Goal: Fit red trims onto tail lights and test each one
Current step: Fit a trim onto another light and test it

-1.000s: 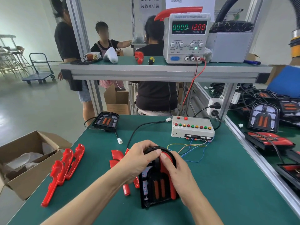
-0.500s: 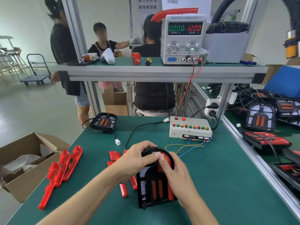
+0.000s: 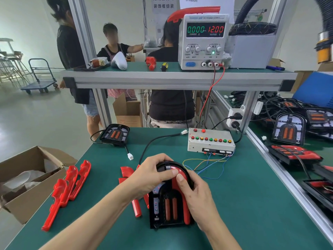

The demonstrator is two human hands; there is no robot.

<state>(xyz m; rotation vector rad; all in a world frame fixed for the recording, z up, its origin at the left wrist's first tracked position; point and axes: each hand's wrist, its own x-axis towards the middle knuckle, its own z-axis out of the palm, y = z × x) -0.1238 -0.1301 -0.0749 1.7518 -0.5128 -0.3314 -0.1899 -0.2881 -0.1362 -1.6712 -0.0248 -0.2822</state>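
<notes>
Leftmost, an open box (image 3: 27, 179) sits beside the bench (image 3: 252, 204), with pale wrapped pieces inside. Next to it on the green mat lie spare trims (image 3: 68, 190), overlapping one another, and farther back a second lamp (image 3: 115, 135) rests at the bench's far left corner, its white plug (image 3: 130, 156) lying loose. More red pieces (image 3: 126, 175) lie partly under the left forearm. At the middle front, the tail light (image 3: 169, 206) lies flat on the mat. The left hand (image 3: 153, 175) curls over its rounded top, fingers bent and gripping the rim, thumb pressing the red trim (image 3: 180, 173) that follows the lamp's right edge. The right hand (image 3: 195, 193) wraps the lamp's right side, its thumb pressing the trim just beside the left thumb. Behind, a tester (image 3: 210, 141) with coloured buttons stands well apart, thin wires trailing toward the lamp. Above on the shelf (image 3: 162, 78), a supply (image 3: 203, 42) reads 0.000 and 12.00. Rightmost, many lamps (image 3: 288, 130) lie heaped on the neighbouring bench.
</notes>
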